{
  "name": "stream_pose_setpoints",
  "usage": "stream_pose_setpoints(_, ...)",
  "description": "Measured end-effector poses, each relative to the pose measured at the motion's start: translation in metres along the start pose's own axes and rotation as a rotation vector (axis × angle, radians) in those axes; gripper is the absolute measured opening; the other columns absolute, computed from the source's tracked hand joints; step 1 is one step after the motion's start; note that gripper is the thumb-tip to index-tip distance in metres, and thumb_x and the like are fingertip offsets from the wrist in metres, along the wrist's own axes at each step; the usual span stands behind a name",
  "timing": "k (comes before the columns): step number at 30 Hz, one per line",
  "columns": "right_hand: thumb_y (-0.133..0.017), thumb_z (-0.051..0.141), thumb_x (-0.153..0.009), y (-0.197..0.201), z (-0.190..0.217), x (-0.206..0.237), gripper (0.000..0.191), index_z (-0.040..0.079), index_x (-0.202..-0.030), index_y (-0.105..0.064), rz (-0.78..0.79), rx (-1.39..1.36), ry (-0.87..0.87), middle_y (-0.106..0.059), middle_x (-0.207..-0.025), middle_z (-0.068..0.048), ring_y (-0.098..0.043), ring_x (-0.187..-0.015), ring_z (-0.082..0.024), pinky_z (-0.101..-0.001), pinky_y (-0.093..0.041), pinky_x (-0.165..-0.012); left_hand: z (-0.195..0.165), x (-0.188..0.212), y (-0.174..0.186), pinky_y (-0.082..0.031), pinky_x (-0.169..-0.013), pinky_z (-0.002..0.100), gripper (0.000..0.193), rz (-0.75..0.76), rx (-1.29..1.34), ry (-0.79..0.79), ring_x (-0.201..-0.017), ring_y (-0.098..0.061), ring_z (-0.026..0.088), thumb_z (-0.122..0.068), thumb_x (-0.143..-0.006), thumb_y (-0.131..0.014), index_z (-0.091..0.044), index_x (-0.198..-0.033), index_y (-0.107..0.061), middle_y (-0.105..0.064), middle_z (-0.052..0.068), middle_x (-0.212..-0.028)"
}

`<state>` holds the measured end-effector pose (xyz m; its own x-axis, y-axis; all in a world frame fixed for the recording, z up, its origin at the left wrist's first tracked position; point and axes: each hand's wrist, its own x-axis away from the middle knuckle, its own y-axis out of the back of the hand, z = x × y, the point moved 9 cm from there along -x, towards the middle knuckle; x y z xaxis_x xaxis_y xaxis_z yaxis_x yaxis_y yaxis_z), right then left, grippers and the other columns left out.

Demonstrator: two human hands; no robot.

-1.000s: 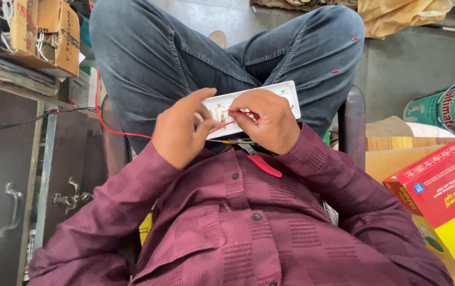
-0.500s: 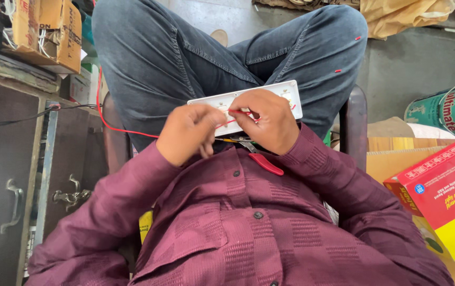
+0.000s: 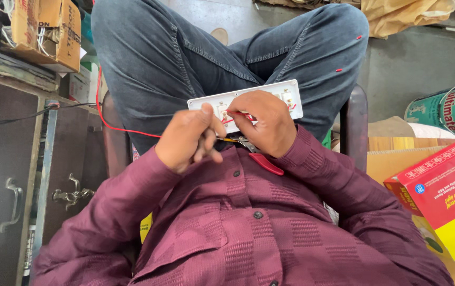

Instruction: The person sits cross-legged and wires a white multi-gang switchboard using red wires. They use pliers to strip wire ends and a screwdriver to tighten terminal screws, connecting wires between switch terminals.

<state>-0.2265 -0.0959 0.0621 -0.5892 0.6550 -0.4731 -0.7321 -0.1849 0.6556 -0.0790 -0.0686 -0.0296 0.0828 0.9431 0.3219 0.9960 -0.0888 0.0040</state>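
While the right hand [image 3: 267, 124] pinches a red wire [image 3: 234, 113] on the switchboard [image 3: 290, 95], the left hand [image 3: 188, 140] is curled

Counted across the frame: two hands, left [image 3: 188, 139] and right [image 3: 267, 122], one white switch board [image 3: 291, 92], one red wire [image 3: 114, 126], one red-handled plier [image 3: 262, 160], one cardboard box [image 3: 47, 32] upper left, one red-and-yellow carton [image 3: 444, 196] lower right, two metal cabinet handles [image 3: 8, 204] lower left.

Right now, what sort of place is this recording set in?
Probably a small electrical repair workshop: a white switch board with red wire on the lap, cartons of wiring, a metal cabinet.
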Motion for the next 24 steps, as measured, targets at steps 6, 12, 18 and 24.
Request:
stream_pose_setpoints(6, -0.076, 0.002, -0.089, -0.004, -0.007, -0.003, 0.013, 0.004, -0.1, -0.069, 0.054, -0.049, -0.098, -0.07, -0.096, -0.011, -0.069, -0.085, -0.028, -0.0378, -0.054, -0.076, -0.088, 0.048, -0.004, -0.051, -0.062, 0.039, 0.023, -0.261, -0.809, -0.974, -0.071, -0.065, 0.027, -0.006, -0.086, -0.074, -0.007, -0.109, -0.071, -0.063, 0.01, -0.091)
stream_pose_setpoints(12, -0.075, 0.004, -0.086, -0.018, -0.006, -0.008, 0.017, 0.002, -0.1, -0.067, 0.108, -0.12, -0.142, -0.067, -0.091, -0.01, -0.065, -0.08, -0.027, -0.0376, -0.052, -0.072, -0.056, 0.014, 0.009, -0.051, -0.065, 0.038, 0.006, -0.115, -0.463, -0.602, -0.073, -0.065, 0.03, -0.01, -0.096, -0.07, -0.004, -0.098, -0.067, -0.062, 0.009, -0.087)
stream_pose_setpoints(18, -0.078, 0.009, -0.087, -0.026, 0.018, -0.009, 0.011, 0.008, -0.095, -0.069, 0.112, 0.128, 0.133, -0.065, -0.09, -0.006, -0.06, -0.085, -0.029, -0.0424, -0.044, -0.078, -0.015, -0.012, 0.02, -0.052, -0.066, 0.041, 0.017, -0.013, -0.524, -0.301, -0.074, -0.066, 0.031, -0.021, -0.091, -0.068, -0.003, -0.089, -0.067, -0.068, 0.013, -0.082)
stream_pose_setpoints(24, -0.079, 0.016, -0.087, -0.038, 0.026, -0.001, 0.012, 0.011, -0.087, -0.068, 0.114, 0.344, 0.153, -0.061, -0.09, -0.003, -0.056, -0.09, -0.026, -0.0431, -0.04, -0.083, -0.026, 0.0, 0.025, -0.05, -0.069, 0.047, 0.018, -0.095, -0.809, -0.473, -0.079, -0.064, 0.035, -0.023, -0.091, -0.073, -0.006, -0.09, -0.069, -0.065, 0.013, -0.087)
